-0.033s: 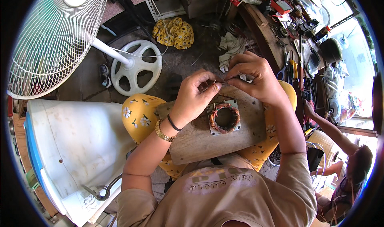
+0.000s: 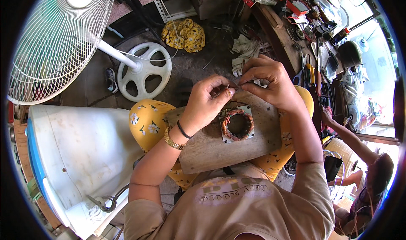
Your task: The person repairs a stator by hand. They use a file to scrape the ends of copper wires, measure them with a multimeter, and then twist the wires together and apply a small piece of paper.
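Note:
A motor stator (image 2: pixel 248 125) with a ring of copper windings on a square metal frame rests on a worn wooden board (image 2: pixel 201 157) laid across my thighs in flowered yellow cloth. Above it, my left hand (image 2: pixel 211 98) pinches a thin wire (image 2: pixel 234 100) that rises from the windings. My right hand (image 2: pixel 264 81) is closed at the fingertips just to the right of the left one; what it holds is too small to make out. The fingertips of both hands are very close together.
A white standing fan (image 2: pixel 59 37) is at upper left, above a large white plastic container (image 2: pixel 80 155). A cluttered wooden workbench (image 2: pixel 279 37) with tools runs along the right. Another person (image 2: pixel 372 168) reaches toward it at lower right. Yellow flowered cloth (image 2: pixel 184 34) lies on the floor ahead.

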Available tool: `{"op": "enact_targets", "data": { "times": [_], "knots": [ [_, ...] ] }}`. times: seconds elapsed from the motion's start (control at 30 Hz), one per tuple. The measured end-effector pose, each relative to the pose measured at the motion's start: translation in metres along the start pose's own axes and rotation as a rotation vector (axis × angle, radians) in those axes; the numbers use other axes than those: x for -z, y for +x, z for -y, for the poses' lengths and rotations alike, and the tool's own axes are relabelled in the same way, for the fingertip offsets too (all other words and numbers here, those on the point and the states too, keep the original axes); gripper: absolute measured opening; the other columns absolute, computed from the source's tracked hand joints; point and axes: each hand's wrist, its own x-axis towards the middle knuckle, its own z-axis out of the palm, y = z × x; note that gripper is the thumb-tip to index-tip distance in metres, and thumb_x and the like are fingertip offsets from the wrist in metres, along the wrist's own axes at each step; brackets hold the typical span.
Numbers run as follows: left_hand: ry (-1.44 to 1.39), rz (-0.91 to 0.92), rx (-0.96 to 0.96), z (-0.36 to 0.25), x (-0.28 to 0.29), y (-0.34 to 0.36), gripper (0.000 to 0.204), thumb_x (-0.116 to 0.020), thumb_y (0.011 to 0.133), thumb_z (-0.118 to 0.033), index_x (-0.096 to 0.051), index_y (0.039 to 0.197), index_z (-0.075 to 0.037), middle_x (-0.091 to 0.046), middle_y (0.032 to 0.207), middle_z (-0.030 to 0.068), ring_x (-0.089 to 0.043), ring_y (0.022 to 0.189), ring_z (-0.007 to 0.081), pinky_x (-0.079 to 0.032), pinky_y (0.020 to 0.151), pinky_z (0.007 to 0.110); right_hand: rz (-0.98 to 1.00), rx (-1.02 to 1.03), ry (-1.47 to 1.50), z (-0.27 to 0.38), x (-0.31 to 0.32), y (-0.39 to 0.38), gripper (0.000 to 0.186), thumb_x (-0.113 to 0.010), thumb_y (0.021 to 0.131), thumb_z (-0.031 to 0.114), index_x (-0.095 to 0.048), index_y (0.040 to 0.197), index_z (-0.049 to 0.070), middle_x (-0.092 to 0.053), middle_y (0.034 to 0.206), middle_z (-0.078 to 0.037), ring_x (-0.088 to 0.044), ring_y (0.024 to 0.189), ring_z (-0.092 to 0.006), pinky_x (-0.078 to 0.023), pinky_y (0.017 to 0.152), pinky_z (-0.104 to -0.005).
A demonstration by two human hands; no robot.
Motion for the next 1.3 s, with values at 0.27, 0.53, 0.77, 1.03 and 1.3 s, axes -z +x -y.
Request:
{"op": "enact_targets", "data": {
  "times": [0.27, 0.53, 0.77, 1.03, 1.3],
  "knots": [
    [-0.179, 0.071, 0.128, -0.008, -0.004, -0.006, 0.009, -0.064, 0.097, -0.007, -0.066, 0.096, 0.003, -0.069, 0.084, 0.0023, -0.060, 0.077, 0.0054, -0.050, 0.070, 0.023, 0.004, -0.058, 0.277, -0.012, -0.002, -0.008, 0.012, -0.080, 0.079, 0.005, -0.073, 0.089, 0.003, -0.069, 0.085, -0.008, -0.065, 0.083, -0.0240, -0.050, 0.075, -0.0354],
    [-0.272, 0.164, 0.148, -0.010, -0.002, -0.005, 0.013, -0.061, 0.102, -0.013, -0.064, 0.103, -0.001, -0.069, 0.088, 0.0025, -0.064, 0.085, 0.0080, -0.052, 0.080, 0.025, -0.022, -0.114, 0.335, -0.014, -0.010, -0.009, 0.010, -0.079, 0.081, 0.003, -0.074, 0.089, 0.002, -0.071, 0.085, -0.007, -0.066, 0.082, -0.0187, -0.051, 0.075, -0.0322],
    [-0.332, 0.120, 0.152, -0.007, -0.003, -0.007, 0.009, -0.060, 0.101, -0.008, -0.063, 0.101, 0.001, -0.070, 0.089, 0.0030, -0.066, 0.084, 0.0082, -0.055, 0.077, 0.025, -0.173, -0.326, 0.416, -0.007, -0.032, -0.029, 0.006, -0.076, 0.084, 0.002, -0.073, 0.088, -0.001, -0.071, 0.084, -0.007, -0.066, 0.082, -0.0135, -0.051, 0.075, -0.0298],
    [-0.168, 0.034, 0.097, 0.000, -0.008, -0.011, 0.011, -0.064, 0.100, -0.011, -0.061, 0.098, -0.001, -0.067, 0.089, -0.0001, -0.059, 0.083, 0.0038, -0.048, 0.072, 0.022, -0.430, -0.320, 0.258, 0.012, -0.064, -0.049, 0.006, -0.078, 0.076, 0.004, -0.073, 0.079, 0.004, -0.069, 0.081, -0.005, -0.061, 0.078, -0.0182, -0.045, 0.079, -0.0337],
    [0.149, -0.073, -0.078, -0.004, -0.011, -0.009, 0.011, -0.067, 0.094, -0.006, -0.060, 0.090, 0.001, -0.067, 0.076, 0.0035, -0.058, 0.071, 0.0041, -0.046, 0.062, 0.023, -0.519, -0.107, -0.312, 0.026, -0.066, -0.049, 0.019, -0.081, 0.066, 0.003, -0.075, 0.082, 0.010, -0.065, 0.075, -0.002, -0.053, 0.071, -0.0236, -0.044, 0.065, -0.0343]
  ]
}}
